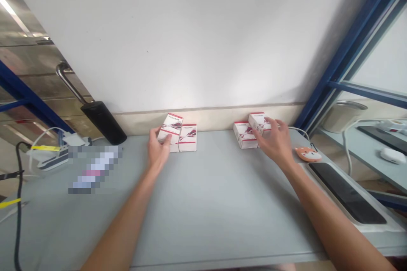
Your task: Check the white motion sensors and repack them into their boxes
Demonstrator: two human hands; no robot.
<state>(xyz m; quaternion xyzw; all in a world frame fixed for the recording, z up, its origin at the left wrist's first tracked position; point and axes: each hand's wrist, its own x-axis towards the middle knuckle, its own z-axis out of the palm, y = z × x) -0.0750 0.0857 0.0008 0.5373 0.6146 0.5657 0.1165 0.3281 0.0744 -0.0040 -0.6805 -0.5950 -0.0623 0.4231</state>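
Small white cartons with red bands and dark printed swooshes stand in two groups at the back of the grey table. On the left, my left hand [158, 146] grips a small carton [172, 123], thumb on its front and fingers at its left side. That carton leans a little above the carton [188, 137] beside it. Over on the right, my right hand [275, 142] has its thumb and fingers around another carton [257, 119], which sits higher than the neighbouring carton [244, 134]. My right palm hides what lies beneath it.
A white wall [203, 51] rises behind the grey table [203, 203]. At left are a black cylinder [103, 122], a power strip [60, 154] with cables and a pixelated object [95, 169]. An orange animal-faced item [308, 153] and a dark-screened device [346, 192] lie at right.
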